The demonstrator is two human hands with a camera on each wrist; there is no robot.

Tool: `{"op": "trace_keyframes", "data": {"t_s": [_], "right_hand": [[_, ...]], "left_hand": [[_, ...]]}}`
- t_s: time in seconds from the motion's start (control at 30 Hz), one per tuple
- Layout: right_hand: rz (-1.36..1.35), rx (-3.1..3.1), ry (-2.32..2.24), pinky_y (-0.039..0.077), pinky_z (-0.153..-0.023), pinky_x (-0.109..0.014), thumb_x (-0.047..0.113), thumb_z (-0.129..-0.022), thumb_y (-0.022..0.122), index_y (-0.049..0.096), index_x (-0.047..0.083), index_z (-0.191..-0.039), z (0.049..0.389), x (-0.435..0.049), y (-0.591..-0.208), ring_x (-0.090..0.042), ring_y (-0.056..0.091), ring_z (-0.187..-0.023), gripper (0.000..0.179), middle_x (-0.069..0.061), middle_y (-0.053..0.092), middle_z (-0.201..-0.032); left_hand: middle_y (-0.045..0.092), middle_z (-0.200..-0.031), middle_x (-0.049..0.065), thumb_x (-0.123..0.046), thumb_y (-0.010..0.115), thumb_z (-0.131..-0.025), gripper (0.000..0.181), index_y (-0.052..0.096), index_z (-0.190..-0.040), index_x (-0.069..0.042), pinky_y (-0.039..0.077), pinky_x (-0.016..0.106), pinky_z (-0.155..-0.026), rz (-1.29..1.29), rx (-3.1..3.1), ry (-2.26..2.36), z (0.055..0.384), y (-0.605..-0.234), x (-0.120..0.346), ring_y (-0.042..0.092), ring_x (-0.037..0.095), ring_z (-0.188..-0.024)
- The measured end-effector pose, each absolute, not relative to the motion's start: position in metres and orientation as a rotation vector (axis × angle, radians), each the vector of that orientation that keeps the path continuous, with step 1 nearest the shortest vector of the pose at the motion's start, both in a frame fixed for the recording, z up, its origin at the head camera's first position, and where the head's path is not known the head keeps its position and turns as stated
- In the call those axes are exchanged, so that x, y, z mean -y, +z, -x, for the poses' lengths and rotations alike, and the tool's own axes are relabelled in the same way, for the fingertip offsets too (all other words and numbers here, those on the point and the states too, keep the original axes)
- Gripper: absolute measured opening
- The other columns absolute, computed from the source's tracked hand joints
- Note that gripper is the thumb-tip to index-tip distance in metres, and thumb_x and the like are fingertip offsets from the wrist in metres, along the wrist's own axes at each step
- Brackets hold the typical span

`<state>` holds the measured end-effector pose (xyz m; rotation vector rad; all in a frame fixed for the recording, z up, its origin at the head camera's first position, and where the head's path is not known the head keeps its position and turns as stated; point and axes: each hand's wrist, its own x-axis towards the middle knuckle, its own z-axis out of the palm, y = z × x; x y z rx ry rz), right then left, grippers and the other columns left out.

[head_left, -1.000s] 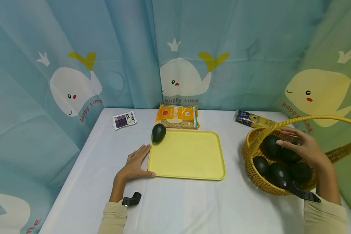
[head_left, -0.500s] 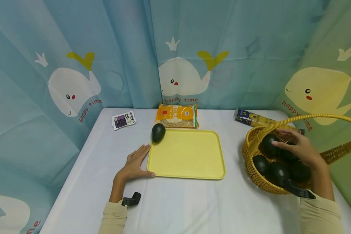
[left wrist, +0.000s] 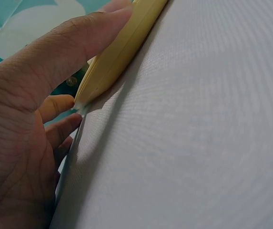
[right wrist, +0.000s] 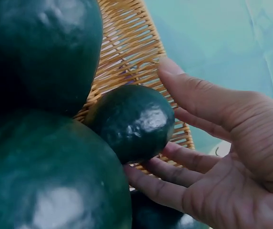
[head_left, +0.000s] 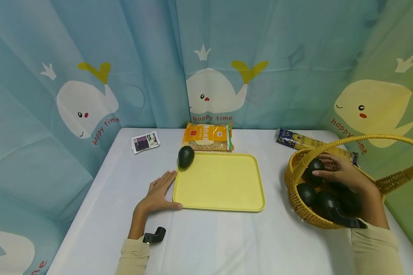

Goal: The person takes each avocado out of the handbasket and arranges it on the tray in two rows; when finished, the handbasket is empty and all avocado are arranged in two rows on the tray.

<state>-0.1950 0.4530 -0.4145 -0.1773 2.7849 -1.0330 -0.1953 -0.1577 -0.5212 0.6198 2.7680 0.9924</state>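
Observation:
Inside the wicker basket [head_left: 297,204] on the right, my right hand [head_left: 347,173] reaches among several dark green avocados. Its fingers lie along the far-side avocado [head_left: 314,172]; in the right wrist view that avocado [right wrist: 136,124] has fingertips at its edge, while the thumb [right wrist: 193,93] stands apart from it. My left hand [head_left: 158,194] rests at the left edge of the yellow tray [head_left: 220,183], fingers extended and thumb at its near corner. In the left wrist view the thumb lies against the tray's side [left wrist: 119,52]. A single avocado [head_left: 186,157] sits on the tray's far left corner.
Behind the tray lies an orange bag of grain [head_left: 208,136]. A small purple and white packet [head_left: 145,142] is at the back left. A blue and yellow package [head_left: 301,141] lies behind the basket. The basket's tall handle [head_left: 375,138] arches over my right hand.
My right hand has moved left and lower into the basket, closer round the far-side avocado. My left hand and the tray have stayed in place.

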Motion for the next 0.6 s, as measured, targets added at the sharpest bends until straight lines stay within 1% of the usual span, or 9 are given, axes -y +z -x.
{"op": "trace_keyframes", "data": {"t_s": [0.03, 0.1, 0.13, 0.17, 0.23, 0.33, 0.47, 0.53, 0.6], "right_hand": [[0.176, -2.773, -1.012, 0.048, -0.072, -0.016, 0.026, -0.096, 0.063, 0.031, -0.007, -0.146, 0.197, -0.453, -0.414, -0.023, 0.056, -0.115, 0.069, -0.035, 0.044, -0.138], [0.159, -2.741, -0.984, 0.049, -0.074, -0.022, 0.028, -0.096, 0.063, 0.027, -0.007, -0.148, 0.201, -0.452, -0.416, -0.045, 0.051, -0.118, 0.072, -0.038, 0.041, -0.139], [0.154, -2.721, -0.984, 0.051, -0.077, -0.027, 0.029, -0.097, 0.062, 0.024, -0.007, -0.149, 0.202, -0.452, -0.416, -0.054, 0.046, -0.120, 0.074, -0.040, 0.038, -0.140], [0.145, -2.703, -0.986, 0.052, -0.079, -0.032, 0.029, -0.097, 0.062, 0.023, -0.007, -0.150, 0.203, -0.451, -0.418, -0.056, 0.043, -0.122, 0.075, -0.041, 0.036, -0.140], [0.134, -2.676, -0.991, 0.051, -0.083, -0.041, 0.029, -0.097, 0.061, 0.020, -0.007, -0.150, 0.206, -0.451, -0.420, -0.059, 0.039, -0.123, 0.076, -0.043, 0.032, -0.141], [0.114, -2.624, -1.032, 0.053, -0.085, -0.044, 0.028, -0.097, 0.061, 0.019, -0.006, -0.151, 0.209, -0.451, -0.424, -0.055, 0.044, -0.121, 0.076, -0.043, 0.031, -0.142], [0.081, -2.537, -1.090, 0.057, -0.080, -0.036, 0.027, -0.098, 0.061, 0.016, -0.009, -0.150, 0.212, -0.450, -0.428, -0.052, 0.048, -0.120, 0.078, -0.045, 0.024, -0.144], [0.066, -2.497, -1.118, 0.058, -0.080, -0.038, 0.027, -0.098, 0.060, 0.013, -0.011, -0.150, 0.214, -0.450, -0.429, -0.053, 0.049, -0.119, 0.079, -0.048, 0.017, -0.145], [0.049, -2.474, -1.136, 0.059, -0.080, -0.041, 0.027, -0.098, 0.060, 0.012, -0.011, -0.150, 0.214, -0.449, -0.429, -0.051, 0.053, -0.116, 0.081, -0.049, 0.013, -0.145]], "left_hand": [[0.023, -0.163, 0.008, -0.058, 0.082, -0.062, 0.121, 0.022, -0.157, -0.013, 0.016, 0.059, -0.116, -0.619, -2.767, 0.991, 0.196, -0.521, 0.158, 0.014, 0.031, -0.152], [0.023, -0.163, 0.008, -0.059, 0.082, -0.062, 0.121, 0.022, -0.157, -0.013, 0.016, 0.060, -0.116, -0.617, -2.764, 0.992, 0.196, -0.521, 0.158, 0.014, 0.031, -0.152], [0.023, -0.163, 0.009, -0.059, 0.082, -0.062, 0.121, 0.022, -0.157, -0.013, 0.015, 0.060, -0.116, -0.616, -2.761, 0.996, 0.196, -0.520, 0.158, 0.014, 0.031, -0.152], [0.023, -0.163, 0.009, -0.059, 0.082, -0.062, 0.121, 0.022, -0.157, -0.013, 0.015, 0.060, -0.116, -0.617, -2.760, 0.999, 0.196, -0.520, 0.158, 0.014, 0.031, -0.152], [0.023, -0.163, 0.009, -0.059, 0.082, -0.062, 0.121, 0.022, -0.157, -0.013, 0.016, 0.060, -0.116, -0.618, -2.762, 0.999, 0.196, -0.520, 0.158, 0.014, 0.031, -0.152], [0.022, -0.163, 0.008, -0.059, 0.082, -0.062, 0.121, 0.021, -0.157, -0.013, 0.015, 0.059, -0.116, -0.614, -2.764, 0.985, 0.197, -0.520, 0.157, 0.013, 0.031, -0.152], [0.023, -0.163, 0.009, -0.059, 0.082, -0.062, 0.121, 0.022, -0.157, -0.012, 0.015, 0.059, -0.116, -0.607, -2.761, 0.974, 0.196, -0.517, 0.157, 0.014, 0.032, -0.152], [0.024, -0.163, 0.011, -0.058, 0.082, -0.062, 0.121, 0.023, -0.156, -0.011, 0.016, 0.060, -0.115, -0.610, -2.764, 0.981, 0.195, -0.517, 0.156, 0.015, 0.033, -0.152], [0.024, -0.162, 0.011, -0.058, 0.082, -0.062, 0.120, 0.024, -0.156, -0.010, 0.016, 0.061, -0.115, -0.614, -2.764, 0.991, 0.194, -0.516, 0.156, 0.016, 0.034, -0.151]]}}
